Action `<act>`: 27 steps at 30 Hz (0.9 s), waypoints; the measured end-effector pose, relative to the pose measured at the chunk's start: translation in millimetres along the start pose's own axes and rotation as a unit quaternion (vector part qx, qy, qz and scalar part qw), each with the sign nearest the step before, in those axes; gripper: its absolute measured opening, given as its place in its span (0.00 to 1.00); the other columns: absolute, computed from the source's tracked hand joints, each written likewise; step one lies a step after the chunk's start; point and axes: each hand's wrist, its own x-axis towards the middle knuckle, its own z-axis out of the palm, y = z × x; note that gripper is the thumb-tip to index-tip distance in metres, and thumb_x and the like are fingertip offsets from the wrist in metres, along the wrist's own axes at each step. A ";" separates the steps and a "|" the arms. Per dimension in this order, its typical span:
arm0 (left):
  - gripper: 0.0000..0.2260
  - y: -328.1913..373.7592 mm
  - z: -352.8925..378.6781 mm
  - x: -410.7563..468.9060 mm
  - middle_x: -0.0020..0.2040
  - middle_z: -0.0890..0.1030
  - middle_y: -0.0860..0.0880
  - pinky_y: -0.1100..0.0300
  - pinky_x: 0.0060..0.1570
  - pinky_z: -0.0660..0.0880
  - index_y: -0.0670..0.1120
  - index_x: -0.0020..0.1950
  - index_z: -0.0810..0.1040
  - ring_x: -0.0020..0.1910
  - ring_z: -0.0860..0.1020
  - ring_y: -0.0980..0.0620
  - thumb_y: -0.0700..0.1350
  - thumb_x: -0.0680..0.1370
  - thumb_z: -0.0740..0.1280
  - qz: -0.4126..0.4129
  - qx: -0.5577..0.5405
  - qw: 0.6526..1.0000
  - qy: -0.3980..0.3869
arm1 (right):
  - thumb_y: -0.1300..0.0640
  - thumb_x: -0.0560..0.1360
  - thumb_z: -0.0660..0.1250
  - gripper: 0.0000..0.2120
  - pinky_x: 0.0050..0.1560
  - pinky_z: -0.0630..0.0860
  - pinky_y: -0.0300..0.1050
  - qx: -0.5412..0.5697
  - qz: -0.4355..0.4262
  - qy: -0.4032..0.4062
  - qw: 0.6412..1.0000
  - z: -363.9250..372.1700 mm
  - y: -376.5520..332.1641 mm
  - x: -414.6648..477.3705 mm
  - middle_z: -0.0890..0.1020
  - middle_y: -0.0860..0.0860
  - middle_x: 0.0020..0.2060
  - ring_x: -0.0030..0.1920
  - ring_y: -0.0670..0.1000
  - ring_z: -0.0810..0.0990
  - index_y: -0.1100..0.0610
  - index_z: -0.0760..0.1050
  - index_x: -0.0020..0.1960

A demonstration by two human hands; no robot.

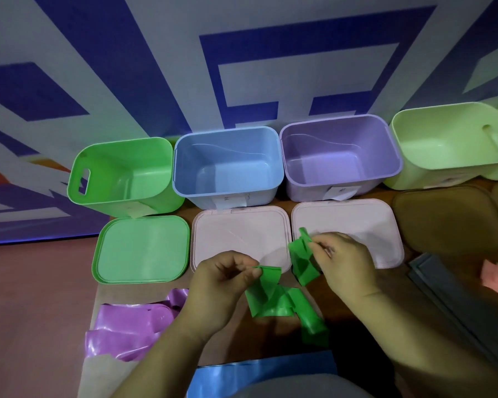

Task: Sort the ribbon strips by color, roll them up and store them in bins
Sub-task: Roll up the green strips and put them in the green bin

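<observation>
A green ribbon strip (282,300) hangs in loose folds between both hands above the table. My left hand (222,285) pinches one end of it. My right hand (342,262) pinches the other end, bunched up near a pale pink lid (365,222). Purple ribbon strips (127,328) lie in a heap at the front left. A blue ribbon strip (259,372) lies at the near edge. At the back stand a green bin (121,173), a blue bin (227,165) and a purple bin (339,156), all open with nothing inside.
A light green bin (449,145) stands at the back right. Lids lie in front of the bins: a green lid (141,251), a second pale pink lid (239,237), a brown lid (449,222). A grey tray edge (454,297) runs along the right.
</observation>
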 end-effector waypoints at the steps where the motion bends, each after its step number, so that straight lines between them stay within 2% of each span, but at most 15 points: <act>1: 0.02 5.6 0.2 -2.4 0.39 0.85 0.42 0.59 0.44 0.80 0.38 0.42 0.83 0.39 0.82 0.51 0.32 0.73 0.72 0.015 0.003 1.000 -0.002 | 0.58 0.72 0.75 0.02 0.40 0.78 0.45 0.008 -0.001 0.000 1.000 -9.9 -7.7 1.4 0.85 0.48 0.38 0.38 0.52 0.81 0.53 0.84 0.45; 6: 0.05 33.5 -0.6 -18.0 0.38 0.85 0.45 0.62 0.43 0.78 0.42 0.41 0.84 0.39 0.83 0.52 0.32 0.72 0.73 0.081 0.010 0.997 -0.013 | 0.56 0.72 0.74 0.03 0.42 0.79 0.45 0.101 0.037 -0.010 0.994 -59.0 -49.3 4.7 0.85 0.45 0.37 0.39 0.45 0.82 0.49 0.83 0.45; 9: 0.06 52.0 -3.4 -29.9 0.39 0.84 0.47 0.58 0.43 0.78 0.46 0.40 0.85 0.40 0.82 0.49 0.35 0.71 0.75 0.141 0.042 0.989 -0.021 | 0.60 0.70 0.77 0.07 0.43 0.79 0.38 0.180 0.026 -0.011 0.983 -89.1 -78.1 -2.0 0.85 0.42 0.36 0.38 0.42 0.83 0.48 0.85 0.42; 11: 0.07 64.3 -5.2 -39.7 0.39 0.85 0.49 0.59 0.43 0.78 0.48 0.40 0.85 0.40 0.82 0.50 0.35 0.71 0.75 0.167 0.052 0.984 -0.017 | 0.63 0.70 0.77 0.09 0.41 0.78 0.33 0.258 0.054 -0.031 0.964 -107.2 -97.8 -6.8 0.85 0.45 0.36 0.37 0.42 0.83 0.48 0.84 0.40; 14: 0.08 81.4 -7.6 -57.3 0.38 0.85 0.50 0.58 0.43 0.79 0.50 0.42 0.85 0.39 0.83 0.50 0.37 0.71 0.76 0.197 0.046 0.979 -0.006 | 0.66 0.70 0.76 0.11 0.40 0.78 0.34 0.326 0.064 -0.067 0.941 -127.6 -122.5 -12.9 0.86 0.47 0.38 0.38 0.46 0.83 0.51 0.84 0.37; 18: 0.10 98.9 -10.1 -77.7 0.38 0.85 0.53 0.61 0.43 0.79 0.53 0.46 0.84 0.38 0.82 0.54 0.42 0.67 0.76 0.247 0.038 0.968 0.026 | 0.68 0.69 0.75 0.12 0.36 0.74 0.31 0.416 0.108 -0.100 0.897 -146.6 -148.1 -25.0 0.84 0.48 0.30 0.31 0.42 0.80 0.53 0.84 0.33; 20: 0.11 104.8 -11.6 -85.7 0.38 0.85 0.52 0.61 0.44 0.79 0.54 0.46 0.84 0.38 0.82 0.54 0.43 0.66 0.77 0.257 0.029 0.966 0.030 | 0.67 0.70 0.74 0.09 0.37 0.71 0.36 0.456 0.143 -0.110 0.871 -150.7 -156.2 -30.7 0.81 0.51 0.29 0.31 0.48 0.76 0.55 0.84 0.34; 22: 0.11 108.9 -12.4 -93.1 0.39 0.85 0.52 0.60 0.44 0.79 0.55 0.45 0.84 0.39 0.82 0.53 0.47 0.65 0.78 0.269 0.023 0.963 0.024 | 0.64 0.70 0.74 0.06 0.41 0.69 0.45 0.468 0.162 -0.117 0.861 -154.6 -163.0 -35.2 0.80 0.55 0.32 0.37 0.54 0.73 0.54 0.85 0.37; 26: 0.10 113.6 -13.5 -105.4 0.38 0.85 0.50 0.61 0.44 0.78 0.53 0.44 0.83 0.38 0.82 0.53 0.49 0.64 0.76 0.285 -0.008 0.958 0.011 | 0.59 0.64 0.75 0.02 0.46 0.75 0.46 0.513 0.161 -0.127 0.833 -167.7 -180.9 -45.3 0.84 0.55 0.37 0.40 0.53 0.78 0.53 0.85 0.36; 27: 0.10 114.6 -13.5 -107.7 0.38 0.85 0.49 0.61 0.44 0.78 0.53 0.44 0.83 0.38 0.82 0.53 0.49 0.64 0.76 0.288 -0.013 0.958 0.011 | 0.56 0.60 0.76 0.04 0.50 0.76 0.48 0.519 0.158 -0.135 0.829 -170.2 -183.4 -47.2 0.84 0.54 0.37 0.41 0.52 0.79 0.53 0.85 0.36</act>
